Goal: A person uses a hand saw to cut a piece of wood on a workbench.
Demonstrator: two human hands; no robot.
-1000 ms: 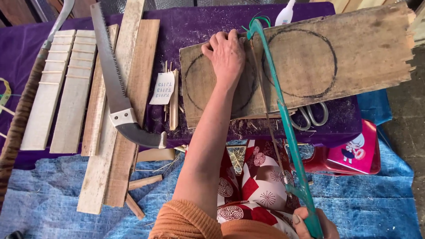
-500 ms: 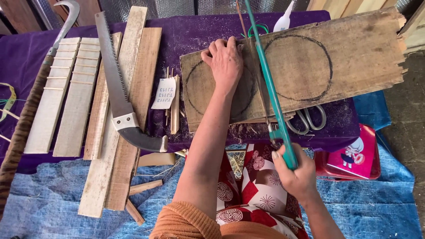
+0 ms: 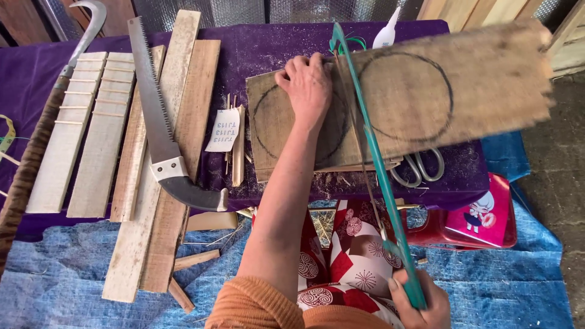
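Head | left grip point(image 3: 309, 85) flat on board point(image 3: 487, 91) | right grip point(image 3: 420, 301) clasps saw point(image 3: 375, 152)

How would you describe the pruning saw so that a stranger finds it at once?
Look at the purple cloth, then its left half where pale planks lie lengthwise. The pruning saw rests on them, untouched: a long toothed blade and a curved black handle, unlike the hooked sickle farther left.
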